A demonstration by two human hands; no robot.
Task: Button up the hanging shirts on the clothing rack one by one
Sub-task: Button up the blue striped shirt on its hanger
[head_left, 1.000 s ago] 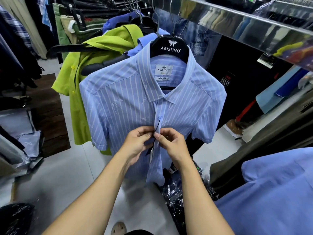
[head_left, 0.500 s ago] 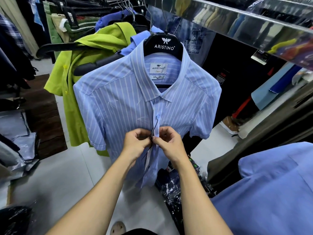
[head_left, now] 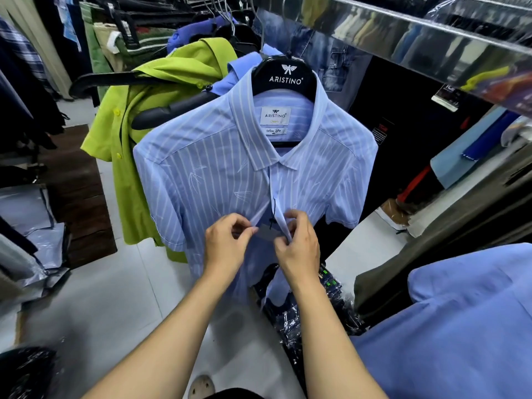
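A light blue striped short-sleeved shirt (head_left: 207,180) hangs in front of me on a black hanger (head_left: 285,77) marked ARISTINO. Its front is joined just below the collar and gapes lower down, where a dark tag string dangles. My left hand (head_left: 227,246) pinches the left front edge at mid-chest. My right hand (head_left: 299,243) grips the right placket edge beside it. A small gap separates the two edges between my hands. Behind hang a lime green shirt (head_left: 129,156) and a plain blue one (head_left: 230,79).
A shiny metal rack rail (head_left: 417,38) crosses the upper right. Plastic-wrapped dark garments (head_left: 290,318) lie on the pale floor below the shirt. A blue garment (head_left: 460,326) fills the lower right. Grey bags (head_left: 31,220) and dark clothes crowd the left.
My hands have dropped slightly lower on the shirt front and moved a little apart, each now holding its own edge. The view has shifted closer to the shirt.
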